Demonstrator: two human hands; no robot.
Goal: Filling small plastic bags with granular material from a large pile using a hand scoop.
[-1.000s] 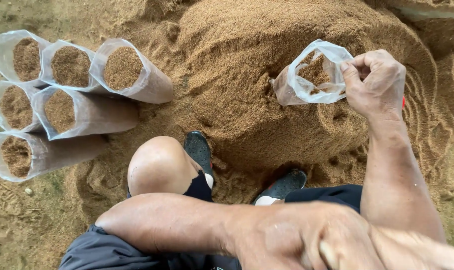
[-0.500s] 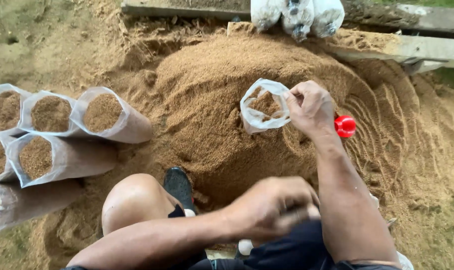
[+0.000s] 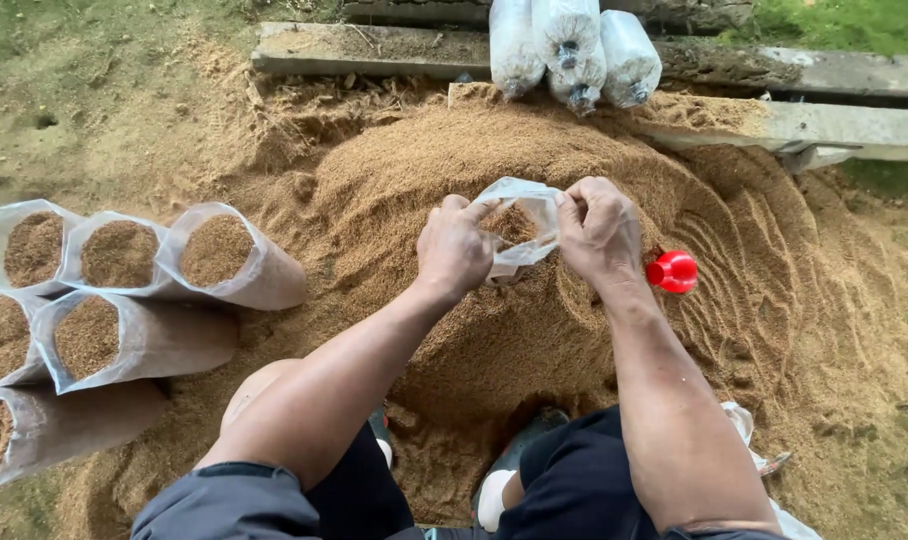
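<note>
Bag (image 3: 519, 225) gripped between both hands (image 3: 454, 248).

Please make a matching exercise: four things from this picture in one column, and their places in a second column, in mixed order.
Things:
1. small clear plastic bag
2. red round plastic cap
3. three white filled bags
4. stacked clear bags full of sawdust

Places:
A. far edge of the sawdust pile, by the concrete slab
B. left of the pile, lying on their sides
C. between the left hand and right hand
D. just right of the right hand

Pairs: 1-C, 2-D, 3-A, 4-B
</note>
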